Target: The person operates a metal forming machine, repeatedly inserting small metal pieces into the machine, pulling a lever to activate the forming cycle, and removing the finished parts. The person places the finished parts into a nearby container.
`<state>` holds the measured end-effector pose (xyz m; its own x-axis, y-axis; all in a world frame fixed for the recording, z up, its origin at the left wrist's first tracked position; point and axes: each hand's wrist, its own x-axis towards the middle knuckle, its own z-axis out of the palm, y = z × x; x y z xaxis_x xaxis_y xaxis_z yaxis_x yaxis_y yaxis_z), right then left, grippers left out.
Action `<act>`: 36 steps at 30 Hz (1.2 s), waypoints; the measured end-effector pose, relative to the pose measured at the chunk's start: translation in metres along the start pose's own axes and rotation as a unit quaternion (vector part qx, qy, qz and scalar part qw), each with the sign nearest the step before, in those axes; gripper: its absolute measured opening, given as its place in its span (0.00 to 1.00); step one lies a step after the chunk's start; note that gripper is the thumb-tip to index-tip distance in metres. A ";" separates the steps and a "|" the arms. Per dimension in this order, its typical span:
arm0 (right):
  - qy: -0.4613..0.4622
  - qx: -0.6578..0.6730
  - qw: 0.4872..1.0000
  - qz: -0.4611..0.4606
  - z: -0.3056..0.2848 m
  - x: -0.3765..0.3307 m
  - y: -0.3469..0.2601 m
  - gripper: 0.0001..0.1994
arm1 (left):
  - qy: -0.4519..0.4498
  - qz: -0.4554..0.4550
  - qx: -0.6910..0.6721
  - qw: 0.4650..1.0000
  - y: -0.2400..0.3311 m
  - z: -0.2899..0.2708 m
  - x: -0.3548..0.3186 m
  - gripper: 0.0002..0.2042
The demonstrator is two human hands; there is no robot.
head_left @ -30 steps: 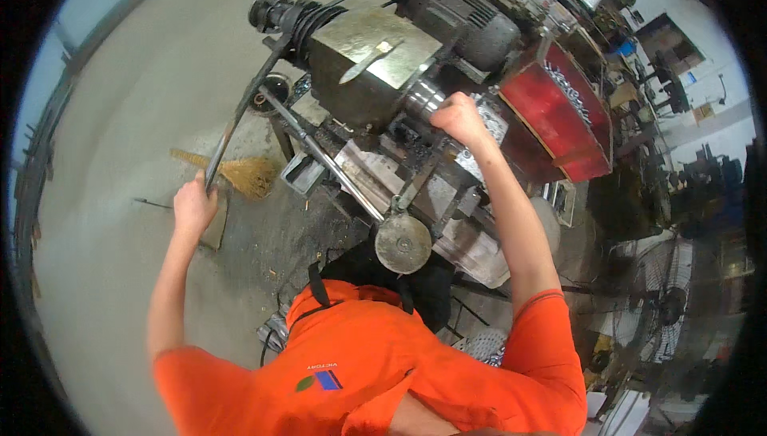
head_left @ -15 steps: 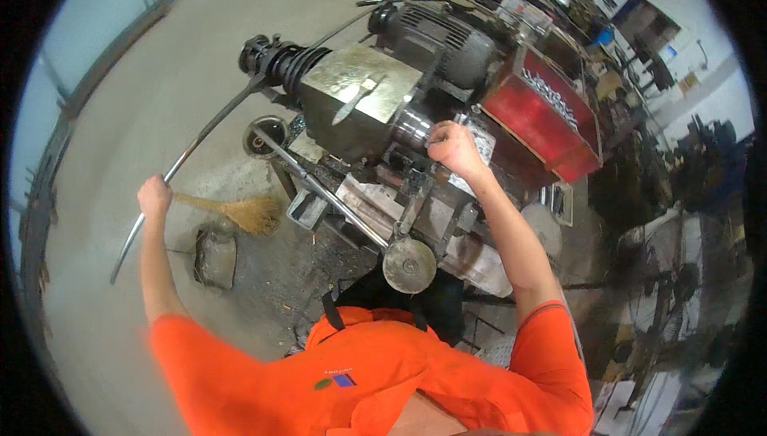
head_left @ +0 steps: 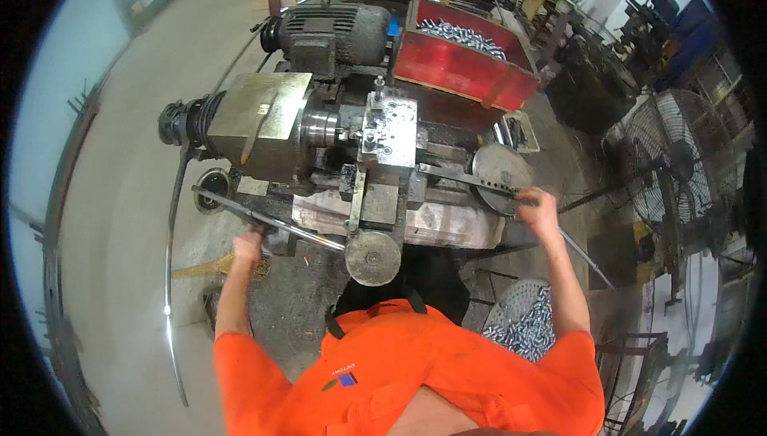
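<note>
Bare concrete floor (head_left: 120, 220) lies open beyond the left hand (head_left: 248, 242), which is closed around a slanting steel bar (head_left: 264, 218) at the machine's (head_left: 351, 156) near edge. The right hand (head_left: 537, 206) grips the round handwheel (head_left: 500, 168).

The scene is being viewed from a single wide fisheye camera worn on the person's head, the left one of a side-by-side pair. It is being pointed steeply downward and forward, so the orange shirt (head_left: 415, 372) is being caught along the lower edge, with both forearms being seen rising from it toward the lathe-like machine (head_left: 351, 156) at the centre. The machine is being seen from close above. Straight lines are being bent toward the dark round rim, where the concrete floor (head_left: 120, 196) on the left and a standing fan (head_left: 679, 164) on the right are being squeezed. No second view is being given, so nothing is being shared.
</note>
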<state>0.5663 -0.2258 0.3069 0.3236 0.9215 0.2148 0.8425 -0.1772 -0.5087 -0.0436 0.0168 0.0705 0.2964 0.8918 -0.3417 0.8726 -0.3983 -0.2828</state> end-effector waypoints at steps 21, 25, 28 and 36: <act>-0.027 -0.289 0.867 0.406 0.017 -0.255 0.127 0.17 | 0.171 -0.227 -0.722 0.630 -0.001 -0.126 -0.011 0.20; 0.069 0.008 0.943 0.327 0.062 -0.289 0.067 0.15 | 0.259 -0.192 -0.758 0.567 0.004 -0.095 0.015 0.15; 0.037 0.170 0.885 0.432 0.063 -0.262 0.012 0.16 | 0.270 -0.171 -0.779 0.540 0.005 -0.107 -0.002 0.15; 0.073 0.206 0.880 0.422 0.086 -0.278 0.022 0.16 | 0.257 -0.154 -0.765 0.571 0.007 -0.112 -0.003 0.15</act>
<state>0.4577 -0.4561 0.1647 0.8358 0.4630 -0.2950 0.0579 -0.6086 -0.7914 0.0049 0.0352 0.1704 -0.2305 0.9706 -0.0687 0.1157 0.0975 0.9885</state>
